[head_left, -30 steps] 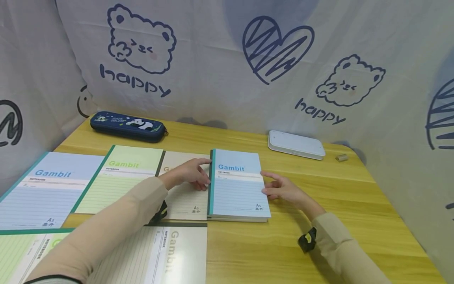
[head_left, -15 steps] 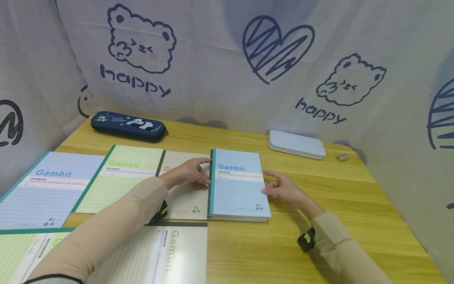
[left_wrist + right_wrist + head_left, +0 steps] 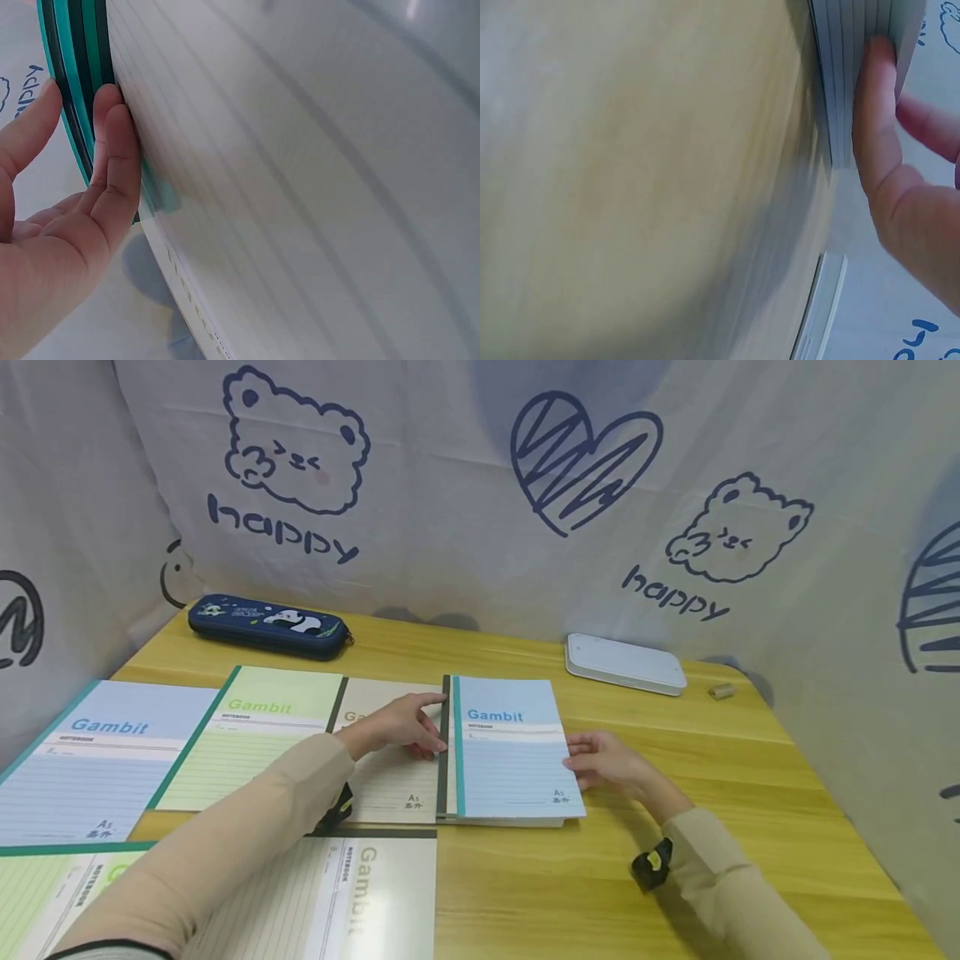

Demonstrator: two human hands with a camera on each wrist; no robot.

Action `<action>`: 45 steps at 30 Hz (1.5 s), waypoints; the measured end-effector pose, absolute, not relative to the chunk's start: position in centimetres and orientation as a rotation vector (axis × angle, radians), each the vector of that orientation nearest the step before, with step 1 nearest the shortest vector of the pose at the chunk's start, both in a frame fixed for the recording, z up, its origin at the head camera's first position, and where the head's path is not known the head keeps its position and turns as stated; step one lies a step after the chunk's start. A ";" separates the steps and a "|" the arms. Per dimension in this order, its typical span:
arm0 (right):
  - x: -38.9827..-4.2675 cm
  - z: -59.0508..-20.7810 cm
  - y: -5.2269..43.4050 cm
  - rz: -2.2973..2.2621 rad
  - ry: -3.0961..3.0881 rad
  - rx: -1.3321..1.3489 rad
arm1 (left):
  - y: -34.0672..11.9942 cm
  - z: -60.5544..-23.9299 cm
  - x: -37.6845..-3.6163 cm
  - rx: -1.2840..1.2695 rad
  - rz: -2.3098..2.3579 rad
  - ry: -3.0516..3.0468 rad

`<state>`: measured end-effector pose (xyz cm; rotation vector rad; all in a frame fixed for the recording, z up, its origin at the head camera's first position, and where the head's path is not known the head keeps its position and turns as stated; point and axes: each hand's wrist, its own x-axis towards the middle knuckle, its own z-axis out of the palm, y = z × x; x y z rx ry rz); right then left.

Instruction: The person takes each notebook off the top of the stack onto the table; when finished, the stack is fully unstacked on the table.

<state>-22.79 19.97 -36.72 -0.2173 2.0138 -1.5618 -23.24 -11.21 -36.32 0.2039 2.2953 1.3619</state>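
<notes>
Reaching in over a wood-grain table (image 3: 720, 802), a person in beige sleeves (image 3: 247, 835) touches a stack of notebooks (image 3: 844, 82) from both sides, approx mid-table, its spines to the L. The top blue notebook (image 3: 513, 777) lies flat but offset to the R, so a strip of the dark-spined notebook (image 3: 445, 777) below it shows on the L.

L hand (image 3: 397, 728): index + thumb spread apart, tips touching the stack's spine side — contact only, not wrapped round it. R hand (image 3: 615, 770): digits bent close together, pinching the top blue notebook's R edge; R-wrist view has one fingertip against the page edges just under the overhang.

Left of the stack, a row runs toward the table's L edge: beige notebook (image 3: 393, 793) right beside it, then green notebook (image 3: 262, 710), then pale blue notebook (image 3: 97, 777). Nr the near L corner, partly cut off, lie a sideways green notebook (image 3: 37, 885) and a sideways beige notebook (image 3: 375, 902).

Far L corner: navy pencil case (image 3: 266, 625) w/ a panda. Nr the far edge, R of centre: white flat case (image 3: 625, 662); small tan object (image 3: 722, 691) by the far R corner. Behind — white curtain (image 3: 442, 485) w/ bears, hearts + "happy".
</notes>
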 end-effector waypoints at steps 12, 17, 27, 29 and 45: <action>-22.5 -36.2 21.0 -1.657 2.029 -0.247 | -11.2 -36.2 -23.2 0.222 1.336 2.340; -22.7 -36.0 22.0 -1.713 2.031 -0.238 | -11.1 -36.0 -23.1 0.203 1.331 2.343; -22.4 -35.4 25.0 -1.760 2.104 -0.262 | -10.8 -36.0 -23.1 0.192 1.351 2.359; -22.3 -35.2 25.8 -1.765 2.113 -0.255 | -10.8 -36.1 -23.1 0.200 1.348 2.369; -21.8 -34.3 31.3 -1.794 2.117 -0.255 | -10.8 -36.2 -23.1 0.195 1.364 2.362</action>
